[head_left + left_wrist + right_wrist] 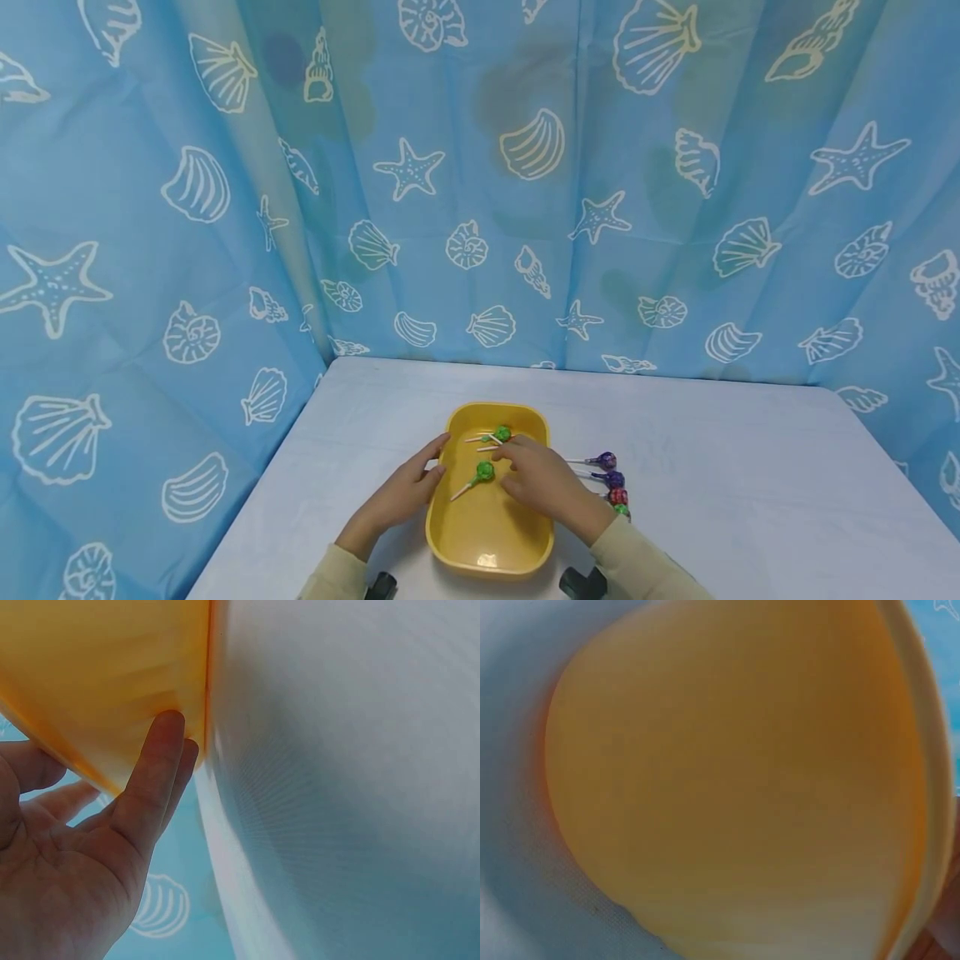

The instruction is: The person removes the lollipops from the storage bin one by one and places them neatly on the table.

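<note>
A yellow tray (489, 542) sits on the table in the head view. My left hand (405, 493) is at its left side; in the left wrist view its fairly straight fingers (154, 772) rest against the outer wall. Over the tray's right half reaches my right hand (543, 477), its fingertips beside white lollipop sticks. Whether it pinches one is hard to make out, since the hand covers part of them. A green lollipop (484, 472) lies mid-tray, and another green lollipop (502, 433) lies farther back. The right wrist view shows mostly the tray's outer wall (735, 780).
Right of the tray, several lollipops lie in a column, among them a purple lollipop (606, 460), a red one (618, 497) and a green one (622, 510), partly behind the right arm. A white cloth (750, 483) covers the table. Blue shell-patterned curtains (465, 208) hang behind and beside it.
</note>
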The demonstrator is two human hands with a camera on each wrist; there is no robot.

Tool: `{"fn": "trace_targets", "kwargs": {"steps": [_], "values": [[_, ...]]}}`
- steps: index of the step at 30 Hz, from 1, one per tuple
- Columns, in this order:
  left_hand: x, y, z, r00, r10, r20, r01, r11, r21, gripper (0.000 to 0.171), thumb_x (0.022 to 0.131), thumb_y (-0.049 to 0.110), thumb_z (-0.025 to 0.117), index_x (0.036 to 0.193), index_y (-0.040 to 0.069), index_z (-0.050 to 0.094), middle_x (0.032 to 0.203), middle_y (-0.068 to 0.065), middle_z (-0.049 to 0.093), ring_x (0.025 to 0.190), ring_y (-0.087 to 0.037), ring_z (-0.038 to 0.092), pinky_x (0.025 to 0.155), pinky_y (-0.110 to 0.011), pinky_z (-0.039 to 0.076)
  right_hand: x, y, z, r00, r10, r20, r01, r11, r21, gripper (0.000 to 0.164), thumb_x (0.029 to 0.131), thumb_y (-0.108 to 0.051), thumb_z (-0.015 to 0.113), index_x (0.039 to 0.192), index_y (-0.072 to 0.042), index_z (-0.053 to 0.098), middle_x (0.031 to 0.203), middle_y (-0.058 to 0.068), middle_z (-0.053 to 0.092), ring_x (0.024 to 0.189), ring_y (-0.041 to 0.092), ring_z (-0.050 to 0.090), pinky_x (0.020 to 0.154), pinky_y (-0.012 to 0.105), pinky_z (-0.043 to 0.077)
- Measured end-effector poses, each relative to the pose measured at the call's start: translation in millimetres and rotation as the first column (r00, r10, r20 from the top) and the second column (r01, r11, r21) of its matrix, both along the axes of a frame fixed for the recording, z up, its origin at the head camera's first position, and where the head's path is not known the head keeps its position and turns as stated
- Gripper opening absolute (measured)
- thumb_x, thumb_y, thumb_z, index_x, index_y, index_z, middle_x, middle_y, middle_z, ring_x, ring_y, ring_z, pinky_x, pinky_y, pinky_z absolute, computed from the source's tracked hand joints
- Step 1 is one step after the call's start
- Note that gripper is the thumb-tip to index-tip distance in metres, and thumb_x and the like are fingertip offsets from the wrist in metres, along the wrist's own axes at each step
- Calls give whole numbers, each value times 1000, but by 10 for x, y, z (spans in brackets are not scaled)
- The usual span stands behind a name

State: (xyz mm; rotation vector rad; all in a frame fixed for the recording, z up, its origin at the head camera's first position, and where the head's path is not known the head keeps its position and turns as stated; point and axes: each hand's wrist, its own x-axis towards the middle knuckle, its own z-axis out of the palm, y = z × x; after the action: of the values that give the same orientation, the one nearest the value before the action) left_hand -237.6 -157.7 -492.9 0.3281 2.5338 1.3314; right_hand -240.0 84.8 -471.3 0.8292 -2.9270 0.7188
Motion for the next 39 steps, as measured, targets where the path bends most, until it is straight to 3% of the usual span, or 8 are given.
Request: {"fn": "trace_targets", "kwargs": {"steps": [7,14,17,30,39], "values": [[-1,0,-14,1000,7,1,-7,1000,-5,53,109,19,46,160,12,32,154,-23,41,127,-39,56,97,-51,54,-67,-81,-42,1000,-14,26,13,999,42,29,86,-14,78,114,-12,73,113,5,68,92,18,66,84,38,60],[8,-17,-19,1000,-8,-19,8,1000,-3,54,109,20,46,160,13,32,154,-23,40,127,-39,55,98,-52,54,-132,-153,-83,999,-18,37,15,997,73,32,85,-15,81,116,-13,73,119,4,70,115,26,64,102,46,52],[11,-19,-19,1000,-10,-24,10,1000,2,54,109,19,46,160,12,32,154,-23,40,127,-39,56,97,-51,54,-146,-174,-84,1000,-4,31,1,996,92,33,85,-15,81,117,-12,73,119,3,70,118,26,63,104,46,50],[15,-17,-2,1000,-21,-24,21,1000,13,54,109,19,46,160,12,32,155,-22,41,125,-37,57,97,-50,55,-200,-242,-139,997,71,-7,-69,981,182,35,85,-11,81,118,-13,74,112,-2,73,110,20,67,101,40,53],[-1,-24,-33,1000,-16,-19,16,1000,2,54,109,19,46,160,13,32,155,-21,41,128,-36,56,101,-52,52,-221,-257,-168,998,42,41,-48,985,165,20,83,-13,81,102,-16,75,93,-8,70,89,15,65,91,37,57]]}}
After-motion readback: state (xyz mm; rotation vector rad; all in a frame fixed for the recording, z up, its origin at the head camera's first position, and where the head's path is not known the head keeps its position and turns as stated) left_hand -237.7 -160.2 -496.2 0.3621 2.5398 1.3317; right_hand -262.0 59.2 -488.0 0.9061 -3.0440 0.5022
